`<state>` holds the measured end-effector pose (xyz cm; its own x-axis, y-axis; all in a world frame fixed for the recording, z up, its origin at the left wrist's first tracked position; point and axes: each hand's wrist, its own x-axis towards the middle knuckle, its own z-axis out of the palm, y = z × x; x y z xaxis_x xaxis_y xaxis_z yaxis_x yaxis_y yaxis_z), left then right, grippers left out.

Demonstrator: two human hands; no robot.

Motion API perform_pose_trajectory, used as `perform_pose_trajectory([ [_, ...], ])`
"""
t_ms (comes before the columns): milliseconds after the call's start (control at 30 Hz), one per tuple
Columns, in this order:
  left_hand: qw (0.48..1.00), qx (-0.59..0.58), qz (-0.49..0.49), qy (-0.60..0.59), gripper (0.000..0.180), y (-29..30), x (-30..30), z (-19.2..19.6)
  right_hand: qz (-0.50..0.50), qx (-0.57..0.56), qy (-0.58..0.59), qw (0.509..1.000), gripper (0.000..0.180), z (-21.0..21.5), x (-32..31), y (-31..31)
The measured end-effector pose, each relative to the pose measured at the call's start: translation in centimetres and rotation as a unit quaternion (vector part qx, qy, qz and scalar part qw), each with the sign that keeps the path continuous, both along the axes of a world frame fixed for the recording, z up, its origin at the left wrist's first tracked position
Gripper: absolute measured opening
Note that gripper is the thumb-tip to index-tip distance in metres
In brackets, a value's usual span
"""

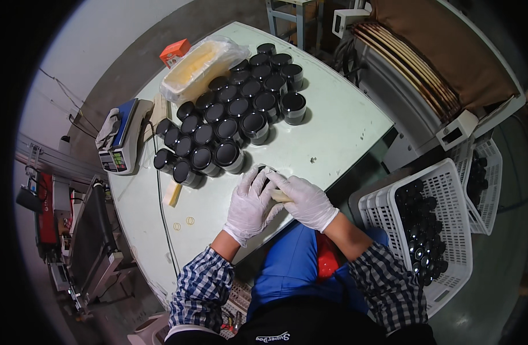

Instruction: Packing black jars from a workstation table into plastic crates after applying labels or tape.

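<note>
Both my hands wear thin white gloves and meet over the table's near edge. Between them is a dark, glossy black piece [265, 168], mostly hidden by fingers, so its kind is unclear. My left hand [246, 204] curls round it from the left. My right hand [305, 200] is closed on a pale cream piece [281, 196], only partly visible, pressed close to the dark one. Just beyond stand several rows of round jars [228, 155] with flat black lids and clear lower walls. A yellow-and-white block [172, 193] lies left of my hands.
Thin yellow rings [189, 220] lie near a dark cable [163, 213]. A digital scale [120, 144] sits at the left edge. Behind the jars are a plastic-lined tub [195, 69] and an orange box [175, 53]. White crates [456, 230] of black parts and a machine [413, 69] stand right.
</note>
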<state>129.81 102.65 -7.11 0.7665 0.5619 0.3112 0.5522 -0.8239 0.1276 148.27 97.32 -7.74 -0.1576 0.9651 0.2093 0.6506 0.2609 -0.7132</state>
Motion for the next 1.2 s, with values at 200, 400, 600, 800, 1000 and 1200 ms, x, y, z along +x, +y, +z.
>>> perform_pose_trajectory([
  [200,0.998,-0.034,-0.008,-0.043,0.066,0.1,-0.4,-0.5,-0.019,0.016,-0.012,1.0,0.069,-2.3,0.3,-0.3],
  [400,1.0,-0.016,0.018,0.001,0.075,0.3,0.8,-0.2,-0.013,-0.028,0.055,0.998,0.062,-2.8,0.4,-0.3],
  [600,0.998,-0.005,0.03,0.061,0.078,0.2,0.6,-0.7,-0.053,-0.058,0.231,0.97,0.05,-2.6,0.9,-1.8],
  [800,0.989,-0.096,0.086,-0.067,0.093,1.7,1.0,-0.3,-0.112,-0.071,0.3,0.945,0.045,-3.7,1.6,-3.6],
  [1000,0.986,-0.147,0.069,-0.046,0.091,2.2,3.9,0.4,-0.164,-0.148,0.358,0.907,0.041,-4.8,3.2,-6.1],
  [1200,0.992,-0.126,-0.003,0.015,0.082,5.1,13.0,1.2,-0.221,-0.164,0.405,0.872,0.036,-6.6,5.2,-8.6],
])
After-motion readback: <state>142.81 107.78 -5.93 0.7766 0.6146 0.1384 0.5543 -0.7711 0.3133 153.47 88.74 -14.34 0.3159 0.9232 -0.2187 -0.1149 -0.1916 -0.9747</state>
